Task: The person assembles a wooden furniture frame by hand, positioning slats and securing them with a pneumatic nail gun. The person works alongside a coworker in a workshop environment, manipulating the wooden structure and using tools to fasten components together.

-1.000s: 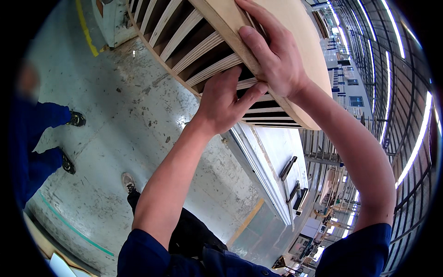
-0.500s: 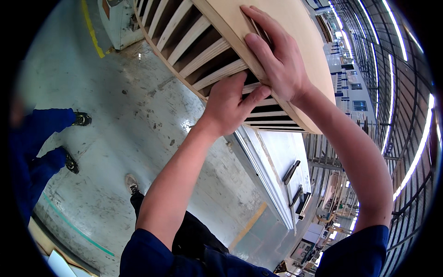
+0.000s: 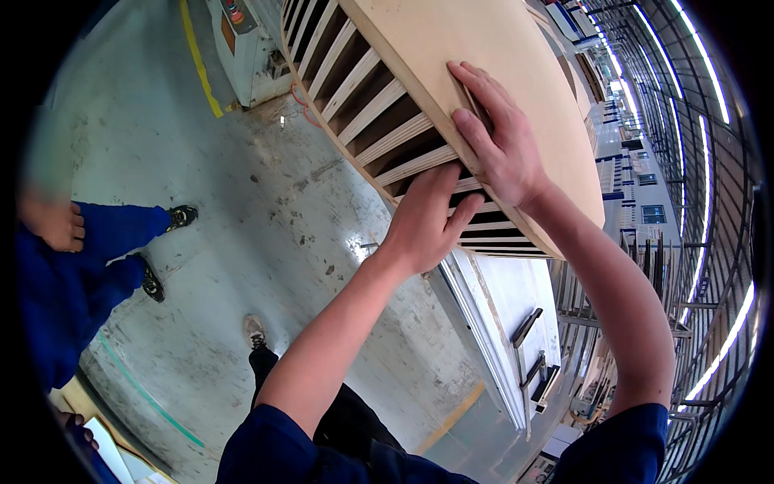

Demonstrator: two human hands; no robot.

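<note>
A large curved wooden piece (image 3: 516,48) fills the upper middle, with a smooth pale panel on top and a row of wooden slats (image 3: 393,139) along its side. Dark gaps separate the slats. At the near end, my left hand (image 3: 423,218) grips the slatted side, its fingers reaching into a gap and its thumb outside; the fingertips are hidden. My right hand (image 3: 509,157) rests on the top panel near its edge. Its fingers stretch out over the surface, and its thumb stands apart from them.
Below the piece is a pale worktable (image 3: 516,298) with metal rails and dark clamp-like fittings (image 3: 528,327). A co-worker in blue trousers (image 3: 105,242) stands at left. A grey machine cabinet (image 3: 250,56) stands at upper left, beside a yellow floor line (image 3: 197,60).
The whole view has shifted, so the wooden piece and both hands sit lower and farther right. Both hands keep nearly the same places on the piece. A co-worker's hand now shows clearly at left.
</note>
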